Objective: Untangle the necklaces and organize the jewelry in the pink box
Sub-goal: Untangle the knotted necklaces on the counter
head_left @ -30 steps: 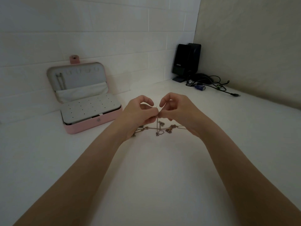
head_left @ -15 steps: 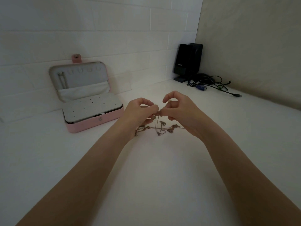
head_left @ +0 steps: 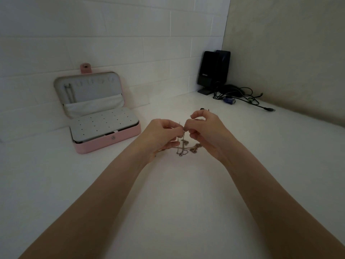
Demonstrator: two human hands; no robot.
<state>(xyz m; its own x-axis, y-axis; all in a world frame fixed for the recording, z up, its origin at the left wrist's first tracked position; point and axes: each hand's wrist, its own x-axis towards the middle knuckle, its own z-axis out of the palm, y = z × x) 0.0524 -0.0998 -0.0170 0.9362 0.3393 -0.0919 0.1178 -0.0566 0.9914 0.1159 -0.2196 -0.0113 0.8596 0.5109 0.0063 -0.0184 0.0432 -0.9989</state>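
Observation:
A tangle of thin necklace chains [head_left: 184, 147] with small charms hangs and trails onto the white tabletop between my hands. My left hand [head_left: 161, 136] pinches a strand with thumb and forefinger. My right hand [head_left: 205, 131] pinches the chains right beside it, fingertips almost touching. The pink box [head_left: 107, 142] stands open at the left against the wall. Its grey lid holds one chain [head_left: 69, 92] on a hook, and its base shows a grey panel dotted with holes. The lower parts of the chains are partly hidden by my hands.
Two black speakers [head_left: 213, 71] stand in the back right corner, with a heap of black cables [head_left: 240, 95] and a blue plug beside them. A small dark object [head_left: 203, 109] lies just beyond my right hand. White brick wall behind, beige wall at right.
Both hands have stayed together over the same spot, shifting their pinch slightly on the chains. The tangle below has loosened and hangs a little differently.

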